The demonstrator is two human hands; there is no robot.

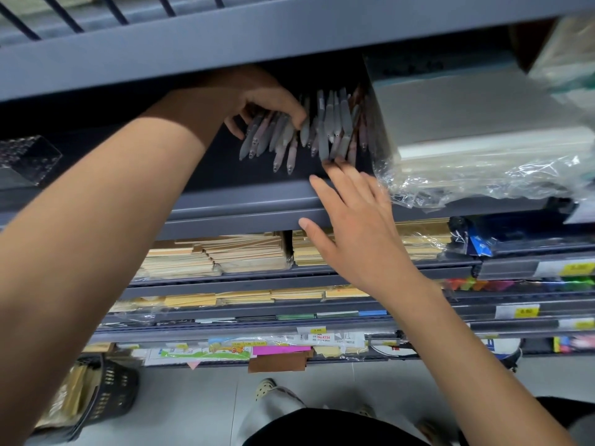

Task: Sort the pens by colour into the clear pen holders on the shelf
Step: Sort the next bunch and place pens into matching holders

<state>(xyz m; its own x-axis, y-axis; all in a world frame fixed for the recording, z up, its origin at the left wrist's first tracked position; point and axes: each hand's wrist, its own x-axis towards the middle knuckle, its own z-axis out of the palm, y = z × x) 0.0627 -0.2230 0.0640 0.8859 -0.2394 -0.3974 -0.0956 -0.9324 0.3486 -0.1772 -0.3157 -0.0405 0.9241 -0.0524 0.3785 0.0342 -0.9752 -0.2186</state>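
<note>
Left forearm [106,220]: nearest the lens, reaching up and across into the shelf bay.
Left hand [257,101]: fingers and thumb curled round a fanned bundle of pens [267,136], tips pointing down and forward.
Right hand [357,220]: flat, fingers straight, fingertips [338,162] touching the lower ends of the loose pens [331,127]; it grips nothing.
Pen colours: greyish and pinkish, hard to tell apart in the shadow.
Clear pen holder [29,159]: far left on the same shelf, well apart from both groups; its contents cannot be told.
Risk: the bundle looks loosely fanned, so a slack grip could drop pens over the shelf lip [244,201] to the floor; dim light could mix the colours.
Room: the upper shelf [225,53] sits low over the left hand, and the plastic-wrapped stack [467,123] touches the loose pens on the right. Open dark shelf lies leftward, toward the holder.
</note>
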